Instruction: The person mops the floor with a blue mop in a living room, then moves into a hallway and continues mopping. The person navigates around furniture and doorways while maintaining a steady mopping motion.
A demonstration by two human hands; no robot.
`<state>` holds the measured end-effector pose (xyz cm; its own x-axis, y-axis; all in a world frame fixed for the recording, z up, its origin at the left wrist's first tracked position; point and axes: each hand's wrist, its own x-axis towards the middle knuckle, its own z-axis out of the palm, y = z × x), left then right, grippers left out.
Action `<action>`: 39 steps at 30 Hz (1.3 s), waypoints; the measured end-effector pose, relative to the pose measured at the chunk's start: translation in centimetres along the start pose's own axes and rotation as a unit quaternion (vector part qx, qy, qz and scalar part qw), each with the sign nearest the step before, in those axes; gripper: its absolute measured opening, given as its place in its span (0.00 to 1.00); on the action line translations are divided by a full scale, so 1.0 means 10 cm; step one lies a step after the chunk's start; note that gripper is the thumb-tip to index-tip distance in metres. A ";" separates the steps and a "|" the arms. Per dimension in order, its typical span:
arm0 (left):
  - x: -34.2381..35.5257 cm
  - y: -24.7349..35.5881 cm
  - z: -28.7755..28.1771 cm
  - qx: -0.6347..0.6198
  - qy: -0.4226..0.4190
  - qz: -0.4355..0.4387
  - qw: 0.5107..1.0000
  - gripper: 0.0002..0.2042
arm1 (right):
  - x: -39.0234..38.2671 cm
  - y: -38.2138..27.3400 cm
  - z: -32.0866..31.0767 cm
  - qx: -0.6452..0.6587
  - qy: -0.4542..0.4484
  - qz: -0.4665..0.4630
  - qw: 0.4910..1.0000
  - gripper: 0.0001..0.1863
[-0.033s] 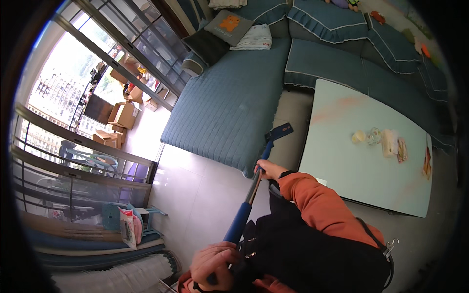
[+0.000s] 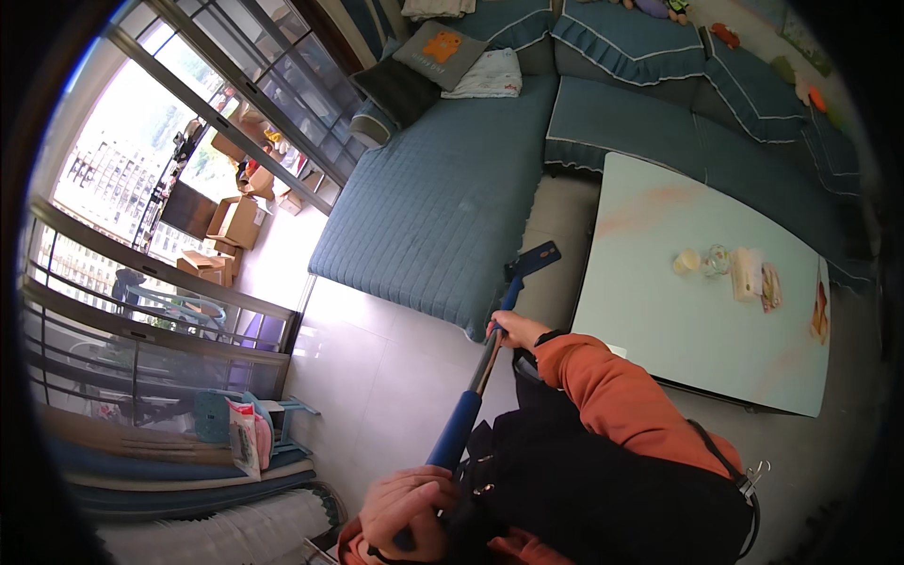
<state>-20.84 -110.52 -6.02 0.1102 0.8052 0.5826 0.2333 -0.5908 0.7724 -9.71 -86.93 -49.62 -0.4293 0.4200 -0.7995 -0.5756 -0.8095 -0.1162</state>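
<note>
A long pole [image 2: 459, 432] with a thick blue grip and a thinner grey shaft slants away from me toward the gap between sofa and coffee table. At its far end is a dark blue, flat rectangular head [image 2: 539, 258]; its exact kind is unclear. My left hand [image 2: 411, 513] is closed around the near end, low in the view. Farther down the shaft, my right hand [image 2: 513, 330] grips the pole, its orange-sleeved arm reaching in from the right. The head lies close to the edge of the blue-covered sofa [image 2: 428, 207].
A pale coffee table [image 2: 659, 330] stands at right, bearing a cup [image 2: 686, 261] and small packets. Glass sliding doors [image 2: 235, 89] stand at left, with cardboard boxes [image 2: 235, 222] beyond. A light-blue stool [image 2: 282, 428] sits at lower left. Cushions [image 2: 441, 52] lie on the sofa.
The whole view has shifted very slightly, so the scene sits a little farther left. Both hands keep their grip on the pole.
</note>
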 end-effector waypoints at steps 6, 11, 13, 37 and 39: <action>-0.05 0.60 -0.31 0.056 -0.082 0.044 0.994 0.07 | -0.49 0.70 -0.12 -0.085 -0.027 0.007 0.996 0.03; -0.37 0.73 -0.40 0.041 0.011 0.040 0.998 0.07 | -0.60 0.96 -0.21 -0.099 0.015 0.065 0.993 0.07; -0.47 0.72 -0.32 0.007 0.050 0.033 0.998 0.06 | -0.65 0.98 -0.18 -0.112 0.017 0.083 0.990 0.08; -0.26 1.42 0.50 0.007 0.115 0.097 0.989 0.04 | -1.76 1.50 -0.47 -0.139 0.066 0.253 0.955 0.09; -0.05 1.49 0.64 -0.007 0.125 0.087 0.988 0.02 | -1.81 1.59 -0.45 -0.112 0.052 0.279 0.952 0.10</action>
<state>-11.22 -119.36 3.56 -0.0945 0.6548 0.7499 0.2173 -0.7215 0.6574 -7.99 -109.25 -39.62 -0.5472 -0.1346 -0.8261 -0.1092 -0.9671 0.2300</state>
